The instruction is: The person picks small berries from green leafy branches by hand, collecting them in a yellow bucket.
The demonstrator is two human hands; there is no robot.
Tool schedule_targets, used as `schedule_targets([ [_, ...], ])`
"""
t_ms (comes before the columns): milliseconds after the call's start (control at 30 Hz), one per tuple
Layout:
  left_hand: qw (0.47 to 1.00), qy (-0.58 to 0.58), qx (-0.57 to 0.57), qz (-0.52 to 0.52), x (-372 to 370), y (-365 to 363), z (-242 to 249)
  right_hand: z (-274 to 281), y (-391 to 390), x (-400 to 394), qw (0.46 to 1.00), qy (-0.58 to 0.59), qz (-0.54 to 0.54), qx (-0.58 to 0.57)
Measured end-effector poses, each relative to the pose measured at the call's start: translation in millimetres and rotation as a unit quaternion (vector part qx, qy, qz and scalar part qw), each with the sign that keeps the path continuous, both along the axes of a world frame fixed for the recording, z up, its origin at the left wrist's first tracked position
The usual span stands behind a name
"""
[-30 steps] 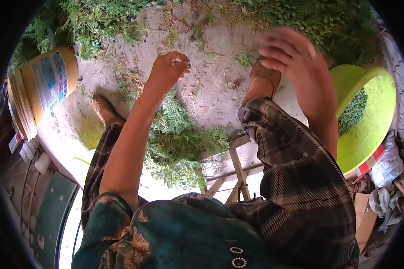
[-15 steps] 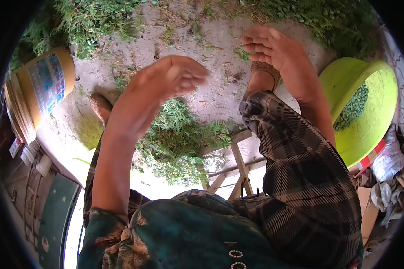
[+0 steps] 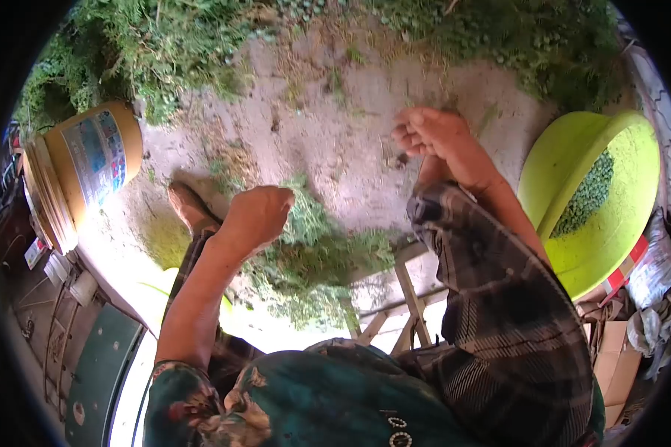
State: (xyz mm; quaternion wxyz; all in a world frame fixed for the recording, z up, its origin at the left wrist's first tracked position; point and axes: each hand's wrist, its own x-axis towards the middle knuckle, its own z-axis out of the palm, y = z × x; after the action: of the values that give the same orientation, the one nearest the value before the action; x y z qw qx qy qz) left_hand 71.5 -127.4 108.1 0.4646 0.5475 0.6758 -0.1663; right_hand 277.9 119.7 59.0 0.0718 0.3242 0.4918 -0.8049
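Observation:
My left hand (image 3: 255, 214) is closed in a fist low over the cut evergreen branches (image 3: 328, 253) between my legs. Feathery green sprigs show right beside its knuckles, and what its fingers hold, if anything, I cannot make out. Farther right, my right hand (image 3: 434, 135) hangs above my right foot with its fingers curled in, and nothing shows in them. To the right of that forearm, a lime-green tub (image 3: 531, 175) stands tilted, with small green berries or cones (image 3: 585, 197) piled inside.
A yellow bucket (image 3: 130, 141) with a printed label lies on its side at the left. More evergreen branches (image 3: 179, 45) cover the far floor. A wooden frame (image 3: 410, 290) is under the near branches. Cardboard (image 3: 615, 357) and plastic bags lie at the lower right.
My left hand has dropped lower and left toward the near branches, and its fingers have closed. My right hand has come down closer to my knee and curled more. The view has shifted slightly.

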Motion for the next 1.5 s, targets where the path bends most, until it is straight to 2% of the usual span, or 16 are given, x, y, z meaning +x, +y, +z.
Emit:
schedule_targets([
  [100, 0.957, 0.055, 0.186, 0.214, -18.2, 38.7, -0.6, -13.2, -6.1, -0.7, 1.000, 0.002, -0.003, -0.020],
  [133, 0.956, 0.059, 0.195, 0.209, -26.4, 47.2, -4.1, -20.6, -11.3, 0.6, 1.000, 0.009, -0.007, -0.012],
  [233, 0.880, 0.098, 0.238, 0.399, -55.2, 70.0, -25.8, -41.3, -26.4, 4.5, 0.998, -0.032, -0.016, 0.054],
  [300, 0.860, 0.119, 0.303, 0.393, -73.8, 82.1, -47.5, -48.1, -29.6, 4.1, 0.992, 0.031, 0.008, 0.122],
  [367, 0.828, 0.145, 0.366, 0.399, -89.4, 96.7, -72.0, -41.9, -28.7, 1.6, 0.992, 0.003, 0.013, 0.123],
  [633, 0.824, 0.263, 0.275, 0.420, -93.8, 160.8, -103.2, -46.3, -31.7, 4.1, 0.995, 0.006, -0.012, 0.095],
  [867, 0.829, 0.163, 0.343, 0.410, -114.8, 140.0, -122.3, -47.4, -29.7, 2.5, 0.992, 0.016, -0.012, 0.123],
  [900, 0.750, 0.027, 0.324, 0.575, -106.9, 139.9, -112.0, -40.5, -23.9, -0.3, 0.998, -0.009, -0.011, 0.066],
  [933, 0.634, -0.110, 0.287, 0.710, -99.4, 137.8, -101.3, -34.0, -19.1, -3.0, 0.999, -0.034, -0.012, 0.009],
  [967, 0.636, -0.111, 0.285, 0.708, -93.7, 131.9, -95.4, -29.4, -15.8, -6.5, 0.999, -0.035, -0.015, 0.008],
  [1033, 0.437, -0.441, 0.238, 0.747, -78.9, 118.5, -84.8, -19.8, -9.2, -16.8, 0.996, -0.062, -0.028, -0.054],
  [1167, 0.453, -0.480, 0.202, 0.723, -23.7, 119.2, -40.3, 5.7, -6.5, -48.6, 0.992, -0.017, -0.064, -0.108],
  [1233, 0.509, -0.440, 0.185, 0.716, -4.3, 121.2, -23.1, 9.5, -9.9, -60.2, 0.980, 0.048, -0.085, -0.176],
  [1267, 0.509, -0.441, 0.184, 0.716, 2.5, 120.0, -21.4, 10.2, -11.9, -62.1, 0.980, 0.047, -0.086, -0.175],
  [1367, 0.619, -0.357, 0.238, 0.658, 14.1, 117.8, -21.7, 10.5, -17.4, -66.0, 0.974, 0.086, -0.044, -0.206],
  [1500, 0.653, -0.295, 0.253, 0.649, 33.0, 124.9, -17.2, 8.2, -19.7, -55.5, 0.968, 0.027, -0.090, -0.231],
])
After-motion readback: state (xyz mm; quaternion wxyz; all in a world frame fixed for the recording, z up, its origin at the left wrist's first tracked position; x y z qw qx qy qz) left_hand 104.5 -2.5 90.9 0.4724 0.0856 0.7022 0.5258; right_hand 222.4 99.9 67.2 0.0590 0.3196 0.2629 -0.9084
